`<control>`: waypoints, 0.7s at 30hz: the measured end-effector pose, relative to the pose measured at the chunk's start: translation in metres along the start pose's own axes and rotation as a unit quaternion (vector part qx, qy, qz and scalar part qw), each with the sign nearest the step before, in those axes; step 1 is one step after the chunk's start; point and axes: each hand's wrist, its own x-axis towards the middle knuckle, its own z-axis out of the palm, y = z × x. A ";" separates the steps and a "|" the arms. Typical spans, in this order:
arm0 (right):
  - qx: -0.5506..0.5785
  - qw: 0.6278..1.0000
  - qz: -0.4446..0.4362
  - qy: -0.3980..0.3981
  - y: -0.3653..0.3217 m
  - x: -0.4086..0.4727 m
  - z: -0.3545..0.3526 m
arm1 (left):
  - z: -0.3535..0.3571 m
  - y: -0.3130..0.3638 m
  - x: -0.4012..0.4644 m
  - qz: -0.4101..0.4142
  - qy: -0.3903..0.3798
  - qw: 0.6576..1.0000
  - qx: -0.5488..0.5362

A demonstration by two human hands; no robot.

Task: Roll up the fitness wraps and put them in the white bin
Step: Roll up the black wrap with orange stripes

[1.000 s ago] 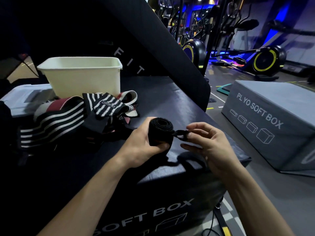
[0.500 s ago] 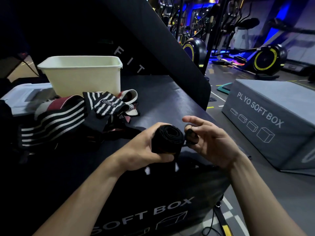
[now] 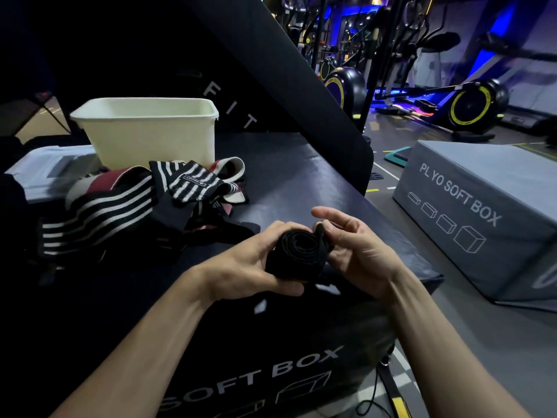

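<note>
Left hand is gripping a black roll of wrap, fingers curled round its far side and thumb lying along its near edge. The roll is being held end-on to the camera, its spiral layers showing, just above the near right corner of the black soft box that is serving as the desk.

Right hand is touching the roll at its 3 o'clock side; thumb and curled fingers are pinching the loose tail of the wrap against the roll, index finger stretching out over the top toward 10 o'clock.

At 10 o'clock from the hands, a pile of unrolled wraps is lying on the box, black with white stripes, some maroon and cream. The white bin is standing upright just behind the pile at 11 o'clock, touching it or nearly so; its inside is not showing.

At 3 o'clock, well apart, a grey box is sitting on the floor.
</note>
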 end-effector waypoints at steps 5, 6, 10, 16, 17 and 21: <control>0.027 0.999 0.033 -0.017 -0.005 -0.004 -0.005 | -0.001 0.004 0.001 0.012 0.017 1.000 0.012; 0.017 0.999 0.033 -0.020 -0.007 -0.006 -0.006 | -0.002 0.004 0.001 0.014 0.021 1.000 0.012; 0.001 0.999 0.032 -0.033 -0.012 -0.010 -0.011 | 0.001 0.006 0.000 0.024 0.024 0.999 0.031; 0.008 1.000 0.017 -0.004 -0.002 -0.007 -0.003 | 0.027 0.002 0.005 0.027 0.087 0.994 0.056; 0.011 1.000 0.015 0.000 -0.001 -0.008 -0.003 | 0.029 0.001 0.005 0.029 0.091 0.994 0.060; 0.037 0.999 0.006 0.033 0.003 -0.011 -0.001 | 0.031 -0.001 0.006 0.048 0.115 0.991 0.048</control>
